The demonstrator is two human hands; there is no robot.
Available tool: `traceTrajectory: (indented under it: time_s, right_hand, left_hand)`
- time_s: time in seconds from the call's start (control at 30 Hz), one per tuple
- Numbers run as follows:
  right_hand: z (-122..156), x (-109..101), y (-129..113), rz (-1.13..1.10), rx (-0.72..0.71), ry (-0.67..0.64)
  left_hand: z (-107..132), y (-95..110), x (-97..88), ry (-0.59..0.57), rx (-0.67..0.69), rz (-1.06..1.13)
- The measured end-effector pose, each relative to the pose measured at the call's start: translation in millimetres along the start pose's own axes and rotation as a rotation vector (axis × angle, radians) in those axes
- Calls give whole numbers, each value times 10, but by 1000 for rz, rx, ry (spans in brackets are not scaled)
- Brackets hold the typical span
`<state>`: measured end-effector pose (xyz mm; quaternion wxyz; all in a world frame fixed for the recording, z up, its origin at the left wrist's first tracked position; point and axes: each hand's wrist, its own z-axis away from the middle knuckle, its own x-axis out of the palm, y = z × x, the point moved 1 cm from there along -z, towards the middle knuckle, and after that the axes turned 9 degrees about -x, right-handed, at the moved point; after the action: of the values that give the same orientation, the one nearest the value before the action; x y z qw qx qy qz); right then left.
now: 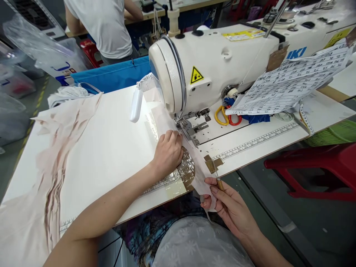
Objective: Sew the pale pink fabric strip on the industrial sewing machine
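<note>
A pale pink fabric strip (pixel 200 171) runs from under the sewing machine's (pixel 205 70) presser foot toward the table's front edge. My left hand (pixel 168 151) is closed, its curled fingers pressed down on the strip just in front of the presser foot (pixel 181 124). At the table's edge my right hand (pixel 232 205) pinches the strip's near end between thumb and fingers. A thin awl with a wooden handle (pixel 220 184) is also tucked in that hand, its metal tip pointing up and away. Beneath the strip, brown tape (pixel 187 167) covers part of the tabletop.
Layered pale pink fabric pieces (pixel 59 167) lie along the table's left side. Scissors with yellow and red handles (pixel 227 116) rest by the machine, beneath printed sheets (pixel 292 81). A red stool (pixel 319 170) stands at the right. A person in a white shirt (pixel 100 27) sits beyond the table.
</note>
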<state>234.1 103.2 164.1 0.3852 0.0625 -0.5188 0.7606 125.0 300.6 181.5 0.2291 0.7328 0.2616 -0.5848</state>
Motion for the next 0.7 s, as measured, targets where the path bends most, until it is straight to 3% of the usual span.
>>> traceTrajectory:
  time_s: [0.2, 0.47, 0.7]
  right_hand:
    - [-43, -70, 15, 176, -86, -39]
    - [-91, -30, -16, 189, -112, -114]
    - [-66, -5, -17, 247, -151, -160]
  left_hand:
    - [-29, -22, 23, 7, -18, 52]
    - [-81, -122, 86, 41, -25, 27]
    - [-11, -16, 24, 56, 60, 34]
